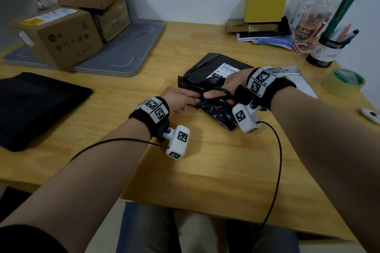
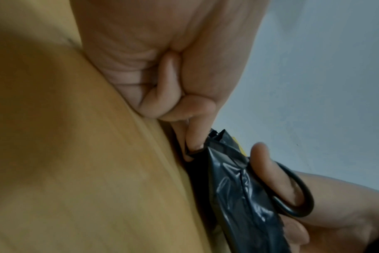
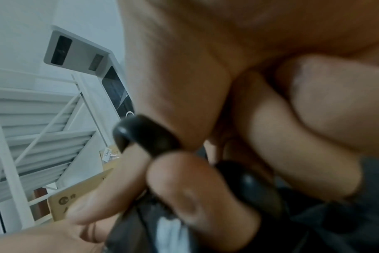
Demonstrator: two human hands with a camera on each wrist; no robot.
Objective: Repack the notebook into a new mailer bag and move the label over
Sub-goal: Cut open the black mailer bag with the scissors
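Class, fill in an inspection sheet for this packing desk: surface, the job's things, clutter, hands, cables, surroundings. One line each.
Surface: wooden desk, bare wood near the front edge.
Job's things: black mailer bag with white label lying on the desk; black scissors; flat black bags stacked at left.
Clutter: tape roll, pen pot, yellow box, paper pile.
Hands: left hand pinches the bag's edge; right hand has its grip in the scissor loops.
Cables: black cable trailing from the wrist cameras across the desk.
Surroundings: cardboard boxes on a grey platform, white wall.
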